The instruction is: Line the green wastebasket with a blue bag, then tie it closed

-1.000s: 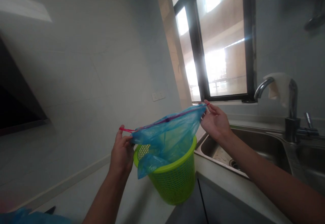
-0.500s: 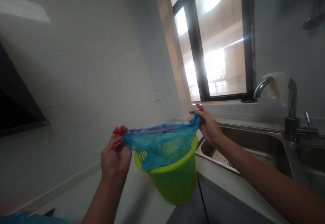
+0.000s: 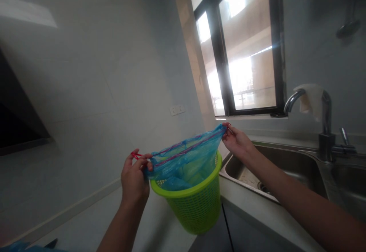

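Both hands, left hand (image 3: 134, 177) and right hand (image 3: 236, 142), are pinching a blue bag (image 3: 183, 158) stretched over a green basket (image 3: 194, 202), its rim not yet fitted.

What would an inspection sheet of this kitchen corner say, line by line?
Surface: pale countertop running round a corner, steel sink set in it.
Job's things: blue bag with a red drawstring, stretched open above the green basket, its bottom hanging inside.
Clutter: cloth draped over the tap.
Hands: left hand pinches the bag's near rim; right hand pinches the far rim.
Cables: nothing seen.
Surroundings: tiled wall with a socket, bright window, dark hood edge at left.
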{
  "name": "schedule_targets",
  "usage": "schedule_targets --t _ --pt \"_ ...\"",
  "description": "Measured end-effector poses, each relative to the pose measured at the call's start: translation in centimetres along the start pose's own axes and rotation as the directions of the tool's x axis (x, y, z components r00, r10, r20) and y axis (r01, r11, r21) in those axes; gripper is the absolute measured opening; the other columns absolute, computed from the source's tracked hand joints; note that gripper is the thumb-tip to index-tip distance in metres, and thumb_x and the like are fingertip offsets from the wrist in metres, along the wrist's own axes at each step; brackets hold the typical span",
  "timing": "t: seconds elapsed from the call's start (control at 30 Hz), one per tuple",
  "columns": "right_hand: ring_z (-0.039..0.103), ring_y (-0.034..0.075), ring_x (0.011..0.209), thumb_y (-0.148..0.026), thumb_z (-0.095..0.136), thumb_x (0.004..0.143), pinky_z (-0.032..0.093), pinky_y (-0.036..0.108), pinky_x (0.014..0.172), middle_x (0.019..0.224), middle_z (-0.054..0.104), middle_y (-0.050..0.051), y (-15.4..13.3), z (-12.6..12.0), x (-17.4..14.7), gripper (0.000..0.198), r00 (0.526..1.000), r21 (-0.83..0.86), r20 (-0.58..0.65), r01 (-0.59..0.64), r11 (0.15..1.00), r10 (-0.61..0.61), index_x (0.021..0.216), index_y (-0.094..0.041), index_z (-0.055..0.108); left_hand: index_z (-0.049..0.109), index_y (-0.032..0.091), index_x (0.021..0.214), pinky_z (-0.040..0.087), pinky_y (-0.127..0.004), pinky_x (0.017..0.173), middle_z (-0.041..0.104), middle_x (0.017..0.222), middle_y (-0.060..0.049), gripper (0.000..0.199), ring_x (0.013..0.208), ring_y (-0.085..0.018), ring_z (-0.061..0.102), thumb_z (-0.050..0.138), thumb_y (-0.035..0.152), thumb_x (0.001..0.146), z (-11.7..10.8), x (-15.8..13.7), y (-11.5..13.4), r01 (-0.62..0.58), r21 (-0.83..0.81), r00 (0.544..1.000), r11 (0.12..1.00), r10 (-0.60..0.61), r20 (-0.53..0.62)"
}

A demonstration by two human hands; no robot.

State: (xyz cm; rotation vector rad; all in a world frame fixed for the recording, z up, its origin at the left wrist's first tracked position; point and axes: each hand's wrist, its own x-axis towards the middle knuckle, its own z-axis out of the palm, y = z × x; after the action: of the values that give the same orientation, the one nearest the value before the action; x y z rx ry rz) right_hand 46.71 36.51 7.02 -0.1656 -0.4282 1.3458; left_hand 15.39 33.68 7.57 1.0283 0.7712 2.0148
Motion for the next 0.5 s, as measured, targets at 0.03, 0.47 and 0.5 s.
schedule_targets --t 0.03,0.47,0.5 --pt "0.068 0.011 0.066 -0.009 0.061 0.086 0.056 0.019 0.059 0.077 0.073 0.002 0.2 0.0 -0.1 0.011 1.0 -0.016 0.021 -0.003 1.0 0.003 0.09 -0.019 0.062 0.057 0.017 0.106 0.042 -0.017 0.046 0.067 0.072 -0.001 0.051 0.049 -0.01 0.053 0.066 0.004 0.057 0.0 0.1 -0.1 0.023 -0.012 1.0 1.0 -0.024 -0.011" --pt "0.056 0.01 0.047 -0.029 0.073 0.078 0.043 0.021 0.045 0.078 0.073 -0.003 1.9 -0.1 -1.5 0.046 0.989 -0.526 0.148 0.094 0.845 -0.018 0.116 -0.027 0.049 0.061 0.016 0.092 0.058 -0.021 0.076 0.063 0.083 -0.004 0.039 0.077 -0.012 0.065 0.054 -0.005 0.06 -0.8 1.8 1.1 0.118 -0.385 0.993 0.915 -0.119 0.021" --pt "0.06 0.011 0.053 -0.027 0.073 0.077 0.046 0.021 0.049 0.081 0.073 -0.003 1.8 -0.1 -1.3 0.043 0.987 -0.475 0.156 0.117 0.872 -0.047 0.113 -0.027 0.05 0.062 0.017 0.096 0.057 -0.021 0.075 0.064 0.084 -0.004 0.041 0.076 -0.012 0.065 0.056 -0.004 0.062 -0.7 1.6 1.2 0.112 -0.356 0.994 0.928 -0.104 0.042"
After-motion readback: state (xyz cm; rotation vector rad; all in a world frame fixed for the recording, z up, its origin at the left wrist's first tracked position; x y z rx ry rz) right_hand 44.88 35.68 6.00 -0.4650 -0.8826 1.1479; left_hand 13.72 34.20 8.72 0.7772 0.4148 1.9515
